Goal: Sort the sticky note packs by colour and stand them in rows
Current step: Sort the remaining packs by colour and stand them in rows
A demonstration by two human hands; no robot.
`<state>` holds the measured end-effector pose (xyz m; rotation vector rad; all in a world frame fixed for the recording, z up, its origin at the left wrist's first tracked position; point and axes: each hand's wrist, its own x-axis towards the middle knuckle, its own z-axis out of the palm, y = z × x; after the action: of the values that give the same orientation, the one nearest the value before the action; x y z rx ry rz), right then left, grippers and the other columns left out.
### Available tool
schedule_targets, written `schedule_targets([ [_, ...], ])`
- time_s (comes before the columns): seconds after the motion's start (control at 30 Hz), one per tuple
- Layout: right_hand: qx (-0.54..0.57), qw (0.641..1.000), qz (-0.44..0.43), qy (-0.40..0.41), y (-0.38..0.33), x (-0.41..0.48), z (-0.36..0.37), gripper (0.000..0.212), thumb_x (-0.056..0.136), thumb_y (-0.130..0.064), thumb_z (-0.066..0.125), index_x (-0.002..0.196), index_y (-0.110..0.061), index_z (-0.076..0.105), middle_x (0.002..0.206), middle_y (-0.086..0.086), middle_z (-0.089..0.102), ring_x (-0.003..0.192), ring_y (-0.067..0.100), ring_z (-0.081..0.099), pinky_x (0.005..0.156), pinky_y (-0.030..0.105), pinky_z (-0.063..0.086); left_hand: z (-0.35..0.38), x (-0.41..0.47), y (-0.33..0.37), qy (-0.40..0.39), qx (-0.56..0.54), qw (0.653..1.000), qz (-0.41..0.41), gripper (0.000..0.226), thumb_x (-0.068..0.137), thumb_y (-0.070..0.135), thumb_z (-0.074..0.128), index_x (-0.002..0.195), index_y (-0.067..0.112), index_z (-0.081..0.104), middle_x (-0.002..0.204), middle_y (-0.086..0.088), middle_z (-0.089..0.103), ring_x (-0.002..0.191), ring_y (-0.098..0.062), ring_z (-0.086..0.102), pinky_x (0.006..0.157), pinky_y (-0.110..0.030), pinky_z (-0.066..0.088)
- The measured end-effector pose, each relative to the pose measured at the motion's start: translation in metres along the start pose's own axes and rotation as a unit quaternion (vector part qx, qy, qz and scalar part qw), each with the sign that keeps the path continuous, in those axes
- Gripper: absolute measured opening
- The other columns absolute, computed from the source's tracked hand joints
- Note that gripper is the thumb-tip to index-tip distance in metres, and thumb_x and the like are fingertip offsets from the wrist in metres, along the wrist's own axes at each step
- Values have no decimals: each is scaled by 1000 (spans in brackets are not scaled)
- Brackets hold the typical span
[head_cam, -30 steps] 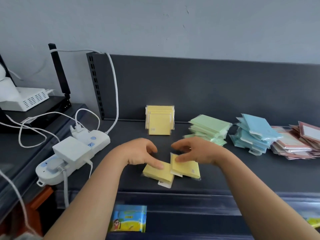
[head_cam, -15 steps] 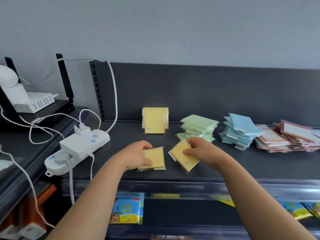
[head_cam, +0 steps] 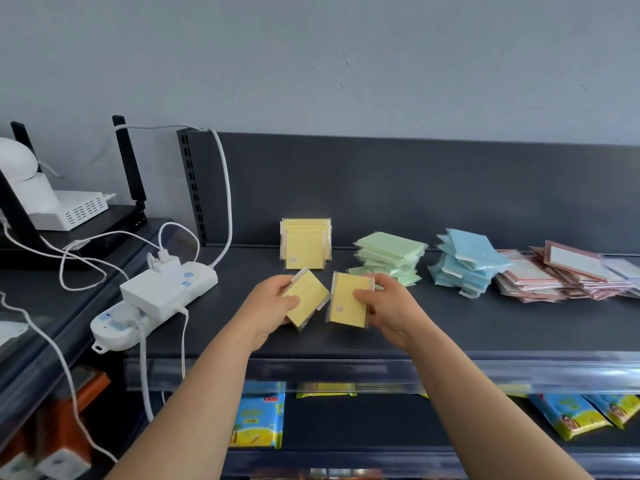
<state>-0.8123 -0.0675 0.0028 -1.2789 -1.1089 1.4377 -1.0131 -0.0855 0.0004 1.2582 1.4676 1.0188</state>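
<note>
My left hand (head_cam: 268,308) grips a yellow sticky note pack (head_cam: 309,299), tilted like a diamond, above the dark shelf (head_cam: 450,323). My right hand (head_cam: 388,306) holds a second yellow pack (head_cam: 343,299) upright right beside it. Behind them a row of yellow packs (head_cam: 305,244) stands against the shelf's back panel. To the right lie loose piles: green packs (head_cam: 389,254), blue packs (head_cam: 465,263) and pink packs (head_cam: 561,275).
A white power strip (head_cam: 152,299) with plugs and cables lies at the shelf's left end. A white device (head_cam: 69,209) and black antennas stand further left. Colourful packets (head_cam: 258,420) fill the lower shelf below the clear front rail (head_cam: 346,372).
Both hands lifted the two yellow packs off the shelf surface and raised them toward the standing yellow row, turning them more upright.
</note>
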Motion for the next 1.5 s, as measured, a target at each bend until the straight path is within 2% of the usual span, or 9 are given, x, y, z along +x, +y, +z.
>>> schedule_targets([
  [0.27, 144, 990, 16, -3, -3, 4, 16, 18, 95, 2, 51, 110, -7, 52, 112, 16, 60, 100, 29, 63, 72, 40, 57, 10, -5, 2, -12, -133, 991, -28, 36, 96, -2, 50, 127, 15, 51, 125, -7, 59, 110, -26, 62, 87, -48, 56],
  [0.5, 32, 999, -16, 15, 4, 12, 22, 18, 91, -7, 63, 108, -8, 59, 110, 14, 68, 93, 24, 69, 69, 31, 58, 16, -8, 7, -13, -241, 970, -27, 29, 98, 8, 50, 127, 11, 50, 121, -12, 63, 106, -27, 66, 86, -46, 57],
  [0.63, 4, 999, -43, -3, 2, 11, 26, 21, 88, -9, 67, 108, -8, 60, 107, 14, 66, 96, 24, 68, 78, 33, 58, 11, -3, 8, -30, -107, 994, 19, 49, 88, 5, 67, 130, 18, 47, 122, -4, 59, 107, -22, 63, 88, -42, 57],
  [0.7, -69, 995, -66, 2, 0, 11, 27, 29, 86, -14, 70, 113, -12, 58, 106, 10, 64, 94, 20, 67, 78, 30, 58, 7, 2, 6, -31, -36, 998, 35, 56, 86, 5, 68, 133, 22, 45, 122, -3, 57, 108, -21, 61, 90, -41, 56],
  [0.8, -175, 976, -130, -21, -1, 15, 25, 50, 87, -13, 69, 131, -24, 49, 114, -1, 56, 97, 13, 60, 74, 19, 49, 0, 7, 6, -43, 36, 997, 52, 52, 88, 8, 65, 134, 27, 48, 121, 1, 59, 110, -19, 60, 97, -43, 52],
  [0.93, -253, 951, -158, -86, 3, 21, 27, 45, 89, -6, 63, 131, -18, 55, 111, -1, 66, 102, 14, 62, 81, 18, 49, -2, 14, 6, -41, 123, 989, 77, 48, 93, 9, 57, 136, 28, 46, 125, 4, 55, 112, -16, 54, 98, -34, 46],
  [1.03, -226, 960, -144, -76, 8, 28, 28, 40, 87, -6, 66, 126, -14, 58, 107, 1, 68, 99, 15, 65, 83, 23, 52, -5, 20, 3, -3, 117, 991, 67, 50, 92, 13, 62, 136, 23, 42, 124, 2, 54, 110, -15, 55, 92, -28, 46],
  [1.27, -177, 971, -157, -23, 12, 54, 35, 36, 87, -9, 68, 121, -14, 59, 106, -1, 68, 96, 12, 64, 78, 17, 51, -6, 37, -3, 93, 81, 988, 96, 41, 83, 0, 69, 119, 15, 57, 111, 4, 65, 96, -8, 61, 70, -13, 47],
  [1.5, -290, 940, -178, 13, -4, 101, 49, 55, 91, -24, 64, 142, -17, 45, 124, -1, 61, 109, 15, 58, 92, 32, 51, -8, 75, 4, 154, 89, 974, 143, 38, 87, 5, 67, 124, 15, 61, 114, 4, 67, 100, -8, 63, 80, -15, 48],
])
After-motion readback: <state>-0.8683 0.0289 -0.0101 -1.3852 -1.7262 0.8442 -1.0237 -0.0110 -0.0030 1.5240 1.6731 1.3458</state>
